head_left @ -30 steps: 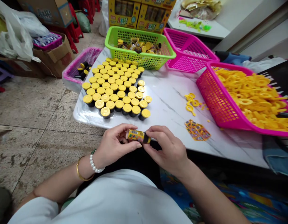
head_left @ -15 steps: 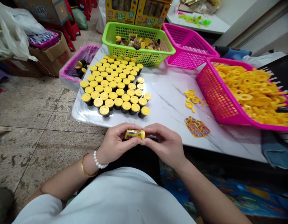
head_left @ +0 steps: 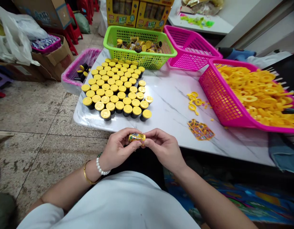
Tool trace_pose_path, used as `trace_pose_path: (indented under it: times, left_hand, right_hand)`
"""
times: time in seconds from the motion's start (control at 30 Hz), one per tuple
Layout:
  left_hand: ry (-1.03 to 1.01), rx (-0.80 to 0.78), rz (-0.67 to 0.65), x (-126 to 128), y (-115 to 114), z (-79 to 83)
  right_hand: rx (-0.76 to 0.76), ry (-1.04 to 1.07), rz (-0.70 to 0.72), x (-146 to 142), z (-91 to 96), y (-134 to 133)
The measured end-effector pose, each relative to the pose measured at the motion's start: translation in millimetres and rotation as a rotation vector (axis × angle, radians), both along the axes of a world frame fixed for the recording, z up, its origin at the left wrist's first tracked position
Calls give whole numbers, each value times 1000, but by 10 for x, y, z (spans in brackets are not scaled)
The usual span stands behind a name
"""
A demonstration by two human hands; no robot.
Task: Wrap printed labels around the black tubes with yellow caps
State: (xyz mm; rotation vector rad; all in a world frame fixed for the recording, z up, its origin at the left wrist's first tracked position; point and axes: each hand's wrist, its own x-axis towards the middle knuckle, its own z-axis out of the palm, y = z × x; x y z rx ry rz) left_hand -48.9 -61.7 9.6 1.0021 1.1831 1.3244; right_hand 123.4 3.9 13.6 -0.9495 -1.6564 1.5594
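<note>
Between my two hands, in front of the table's near edge, lies a small tube with a printed yellow label (head_left: pixel 136 137), held on its side. My left hand (head_left: pixel 119 146) is closed around its left end, thumb along the lower side. The fingertips and thumb of my right hand (head_left: pixel 163 147) pinch its right end and partly hide it. Beyond my hands, several black tubs with yellow lids (head_left: pixel 119 106) stand upright in close rows on the white marbled table (head_left: pixel 166 101). Small printed cards (head_left: pixel 200 129) lie fanned out to the right.
A pink basket (head_left: pixel 223 105) heaped with yellow ring-shaped parts (head_left: pixel 258 92) stands at the right. Loose yellow rings (head_left: pixel 194 101) lie beside it. At the back are a green basket (head_left: pixel 139 57) of tubes and another pink basket (head_left: pixel 192 47). A lined pink bin (head_left: pixel 70 78) sits left of the table.
The tube has turned in my fingers, so a different side of its label faces up. My right hand has moved slightly left and now covers more of the tube's right end.
</note>
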Motion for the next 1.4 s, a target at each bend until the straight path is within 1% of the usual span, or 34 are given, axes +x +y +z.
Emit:
trace_pose_path:
  times: [0.07,0.13,0.23,0.33,0.43,0.5,0.6,0.67,0.73,0.77,0.83,0.9,0.93,0.97,1.0,1.03,1.07,1.1,1.13,1.2,1.23,1.3,1.33,1.4]
  left_hand:
    - [-97,-83,-55,-12,12,27]
    - [-151,-142,-81,-33,30,59]
    - [-210,-171,-140,-34,50,98]
    - [-348,-217,-233,9,67,112]
    - [-467,-309,-271,62,106,115]
    - [-502,-345,-258,94,135,120]
    - [-544,-348,-252,139,164,116]
    - [-586,-317,-266,173,183,77]
    - [-623,-262,-275,206,217,7]
    - [-618,-255,-282,219,234,-31]
    - [-588,-243,-297,232,252,-87]
    - [-526,-263,-304,221,233,-104]
    - [-489,-280,-301,205,213,-101]
    - [-452,-298,-291,180,188,-97]
    - [-415,-313,-276,146,159,-96]
    - [-380,-324,-260,104,125,-104]
    - [-345,-332,-241,54,82,-123]
    - [-306,-340,-222,-2,28,-152]
    - [-264,-350,-193,-61,-41,-189]
    - [-158,-367,-88,-180,-216,-274]
    - [-76,-362,-11,-237,-313,-312]
    - [169,-278,186,-342,-486,-358]
    - [320,-200,290,-387,-546,-360]
    - [611,-9,473,-459,-589,-325]
  right_hand:
    - [10,2,54,39,57,8]
    - [87,18,116,97,112,34]
    - [154,47,175,162,138,81]
    - [147,101,128,168,99,108]
    - [176,129,76,142,78,106]
    - [253,93,95,136,110,88]
    - [381,48,126,179,196,84]
    - [446,42,114,218,240,191]
    - [528,3,34,199,300,468]
    - [572,-18,-41,147,359,670]
    - [645,-37,-235,-42,559,1157]
    - [684,35,-370,-275,829,1671]
    - [711,38,-397,-368,959,1907]
    - [728,-10,-380,-422,1066,2109]
    - [729,-83,-346,-426,1141,2261]
    - [714,-149,-324,-375,1181,2351]
    - [699,-211,-286,-269,1187,2369]
    - [711,-276,-277,-114,1162,2315]
    - [743,-356,-296,82,1111,2198]
    - [847,-566,-411,555,939,1838]
    - [864,-666,-441,804,822,1634]
    - [804,-803,-487,1256,542,1258]
    - [758,-847,-516,1436,390,1104]
    - [683,-890,-536,1686,98,877]
